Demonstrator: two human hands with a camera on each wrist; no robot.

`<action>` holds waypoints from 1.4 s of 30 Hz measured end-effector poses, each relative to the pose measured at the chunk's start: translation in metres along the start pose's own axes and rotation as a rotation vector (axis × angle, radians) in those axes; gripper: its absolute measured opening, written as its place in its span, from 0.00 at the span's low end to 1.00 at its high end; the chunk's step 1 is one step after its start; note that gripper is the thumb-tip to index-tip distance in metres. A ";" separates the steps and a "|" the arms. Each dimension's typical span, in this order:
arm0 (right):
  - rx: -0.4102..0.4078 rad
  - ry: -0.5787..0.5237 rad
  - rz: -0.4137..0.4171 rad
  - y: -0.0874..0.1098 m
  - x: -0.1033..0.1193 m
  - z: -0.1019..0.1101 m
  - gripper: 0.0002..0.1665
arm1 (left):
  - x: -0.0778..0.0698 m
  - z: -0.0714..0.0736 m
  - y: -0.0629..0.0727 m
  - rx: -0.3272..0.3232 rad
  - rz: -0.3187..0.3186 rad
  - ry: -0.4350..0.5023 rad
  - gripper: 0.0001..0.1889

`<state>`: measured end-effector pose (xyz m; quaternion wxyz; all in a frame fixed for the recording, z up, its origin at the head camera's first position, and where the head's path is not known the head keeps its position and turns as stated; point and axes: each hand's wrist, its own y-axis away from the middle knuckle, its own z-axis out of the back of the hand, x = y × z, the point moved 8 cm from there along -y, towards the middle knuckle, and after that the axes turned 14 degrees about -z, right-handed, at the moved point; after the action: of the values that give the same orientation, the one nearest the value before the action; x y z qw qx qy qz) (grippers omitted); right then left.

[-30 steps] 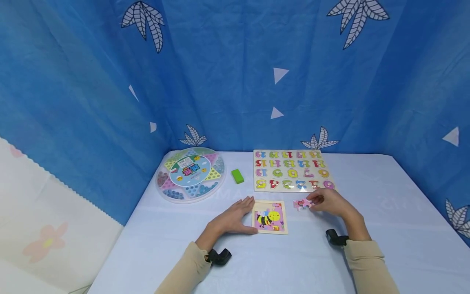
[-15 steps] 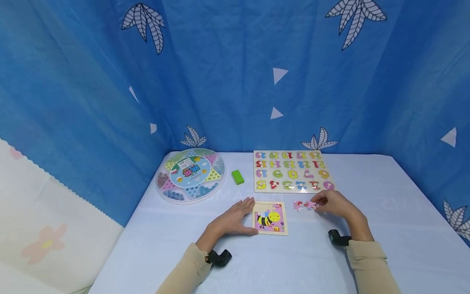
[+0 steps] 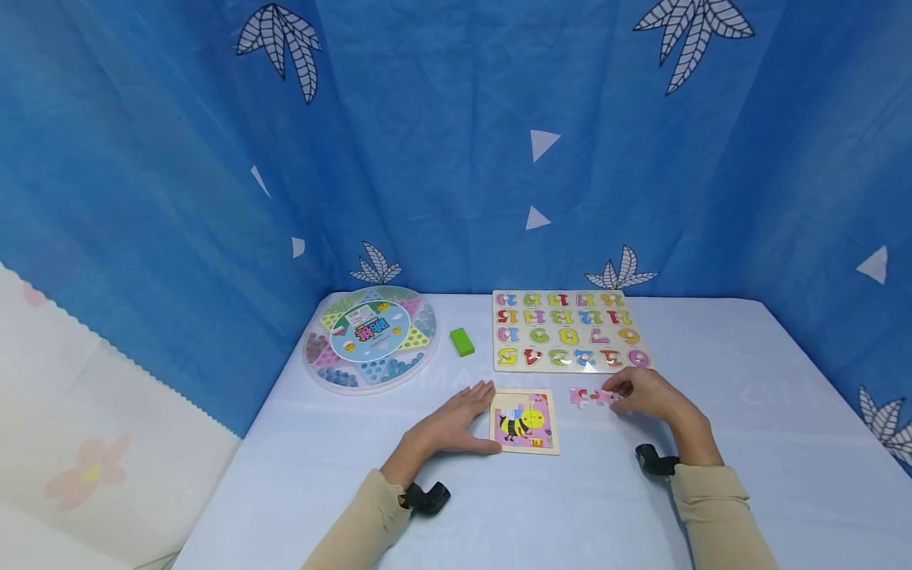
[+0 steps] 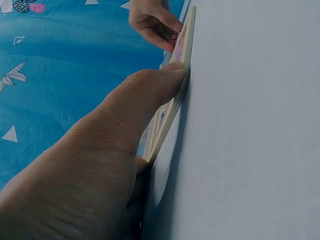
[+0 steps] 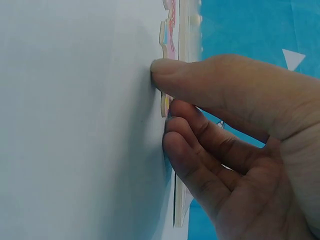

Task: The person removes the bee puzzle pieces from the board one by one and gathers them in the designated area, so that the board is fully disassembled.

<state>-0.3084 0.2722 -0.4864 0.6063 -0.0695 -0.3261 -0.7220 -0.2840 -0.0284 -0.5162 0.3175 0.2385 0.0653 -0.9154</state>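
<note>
A small square wooden puzzle board with a bee picture lies on the white table. My left hand holds it along the left side, thumb at the near corner and fingertips at the far one. The left wrist view shows the thumb pressing the board's edge. To the board's right, my right hand pinches a pink jigsaw piece between thumb and fingers, low at the tabletop. Beside it lies another pink jigsaw piece. Whether these pieces touch is too small to tell.
Behind the hands lies a number puzzle board with coloured numerals. A green block sits left of it. Farther left is a round marble board game. A blue curtain hangs behind the table.
My right hand has shifted slightly right with its jigsaw piece, then stayed nearly in place while the piece turned a little. My left hand and the bee board have not moved.
</note>
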 end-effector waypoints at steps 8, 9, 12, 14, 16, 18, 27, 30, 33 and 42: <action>0.010 -0.015 -0.037 0.000 -0.002 0.001 0.22 | 0.002 0.000 -0.002 0.003 -0.003 -0.012 0.54; 0.011 -0.019 -0.038 0.000 -0.003 0.002 0.22 | 0.002 0.000 -0.002 0.003 -0.002 -0.013 0.54; 0.003 -0.025 -0.036 0.000 -0.004 0.003 0.23 | 0.002 0.000 -0.002 0.005 -0.001 -0.018 0.54; -0.006 -0.032 -0.018 0.000 -0.003 0.004 0.24 | 0.001 0.000 -0.002 0.007 0.000 -0.024 0.54; -0.023 -0.035 0.008 0.001 0.000 0.004 0.24 | 0.001 0.000 -0.001 0.007 -0.001 -0.024 0.54; -0.041 -0.041 0.034 0.002 0.005 0.004 0.24 | 0.001 0.000 -0.001 0.006 -0.002 -0.020 0.54; -0.037 -0.061 0.137 0.013 0.040 -0.003 0.22 | 0.002 -0.001 -0.002 0.001 -0.002 -0.008 0.54; -0.027 -0.044 0.168 0.016 0.050 -0.008 0.21 | 0.002 -0.001 -0.003 0.003 0.001 -0.007 0.54; -0.012 -0.040 0.179 0.017 0.058 -0.015 0.20 | 0.001 -0.001 -0.002 0.008 0.004 -0.006 0.54; 0.017 -0.009 0.224 0.017 0.083 -0.035 0.18 | -0.001 -0.001 0.000 0.008 0.001 -0.005 0.54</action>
<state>-0.3036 0.1831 -0.4659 0.6821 -0.1036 -0.3250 -0.6468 -0.2835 -0.0275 -0.5163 0.3173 0.2374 0.0607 -0.9161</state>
